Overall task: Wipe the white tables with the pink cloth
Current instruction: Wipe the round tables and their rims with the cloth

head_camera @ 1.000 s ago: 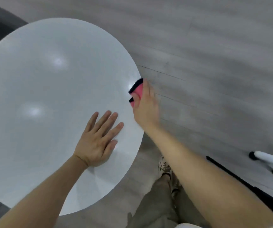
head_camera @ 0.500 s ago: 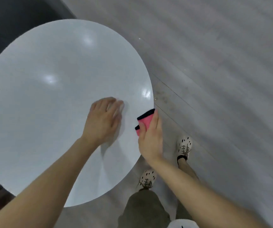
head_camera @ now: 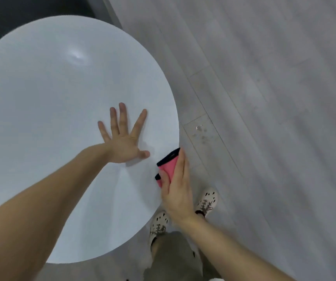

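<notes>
Bracing on the round white table (head_camera: 41, 98), left hand (head_camera: 122, 142) lies flat near the right rim, fingers spread wide, holding nothing. Just right of it, cloth (head_camera: 168, 166), pink with black trim, is folded over the table's right edge. Right hand (head_camera: 176, 191) pinches it there, thumb on top, fingers straight and together outside the rim. Shoes (head_camera: 206, 199) on grey floor (head_camera: 264, 98); what look like wet spots (head_camera: 200, 132) lie near the rim. Risks, my guess: cloth drops off the edge if the pinch loosens; leaning weight tips the table; wet floor causes a slip.
</notes>
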`<state>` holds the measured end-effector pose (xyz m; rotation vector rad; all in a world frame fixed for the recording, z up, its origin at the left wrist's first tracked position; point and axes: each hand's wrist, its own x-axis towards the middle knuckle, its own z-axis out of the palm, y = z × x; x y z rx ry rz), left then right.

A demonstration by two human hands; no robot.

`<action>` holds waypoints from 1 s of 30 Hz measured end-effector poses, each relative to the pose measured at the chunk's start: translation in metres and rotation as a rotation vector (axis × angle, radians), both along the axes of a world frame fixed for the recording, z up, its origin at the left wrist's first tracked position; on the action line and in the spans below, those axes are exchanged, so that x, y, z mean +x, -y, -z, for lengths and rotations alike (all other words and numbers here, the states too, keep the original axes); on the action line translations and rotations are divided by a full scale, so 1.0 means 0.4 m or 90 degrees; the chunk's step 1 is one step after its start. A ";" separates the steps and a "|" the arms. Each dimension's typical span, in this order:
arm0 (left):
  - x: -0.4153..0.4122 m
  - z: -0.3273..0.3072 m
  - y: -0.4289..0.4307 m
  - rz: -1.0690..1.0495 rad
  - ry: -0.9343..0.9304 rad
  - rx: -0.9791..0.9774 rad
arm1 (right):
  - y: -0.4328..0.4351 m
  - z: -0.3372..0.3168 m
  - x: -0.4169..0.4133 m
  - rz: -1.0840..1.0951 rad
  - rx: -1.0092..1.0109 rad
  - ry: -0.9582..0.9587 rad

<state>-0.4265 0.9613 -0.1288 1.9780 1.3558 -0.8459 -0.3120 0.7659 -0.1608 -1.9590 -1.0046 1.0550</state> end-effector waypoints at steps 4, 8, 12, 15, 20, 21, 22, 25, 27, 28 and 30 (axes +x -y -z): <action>0.005 -0.015 0.001 -0.002 -0.009 -0.035 | -0.278 0.015 0.144 -0.031 0.032 0.024; 0.008 -0.026 0.010 -0.011 0.001 -0.037 | -0.665 0.037 0.255 -0.182 0.049 0.068; 0.005 -0.032 0.014 0.004 -0.003 -0.024 | -0.625 0.040 0.218 -0.133 0.060 0.068; 0.002 -0.035 0.009 -0.001 0.003 -0.035 | -0.447 0.021 0.239 -0.159 0.032 0.058; 0.005 -0.043 0.013 -0.006 -0.008 -0.045 | -0.365 -0.019 0.290 -0.287 -0.046 0.020; 0.006 -0.041 0.014 -0.005 -0.014 -0.044 | -0.413 -0.016 0.296 -0.295 -0.032 0.013; 0.006 -0.041 0.012 -0.004 -0.027 -0.048 | -0.486 -0.014 0.300 -0.295 -0.020 0.008; 0.008 -0.052 0.006 -0.018 -0.043 -0.042 | -0.787 0.003 0.285 -0.334 0.020 0.012; 0.008 -0.063 0.016 -0.037 -0.010 0.004 | -0.942 0.007 0.259 -0.398 0.057 0.035; 0.008 -0.070 0.023 -0.061 0.015 0.046 | -0.978 0.011 0.240 -0.412 0.059 0.041; 0.010 -0.087 0.029 -0.123 0.065 0.159 | -0.942 0.013 0.218 -0.377 0.043 0.040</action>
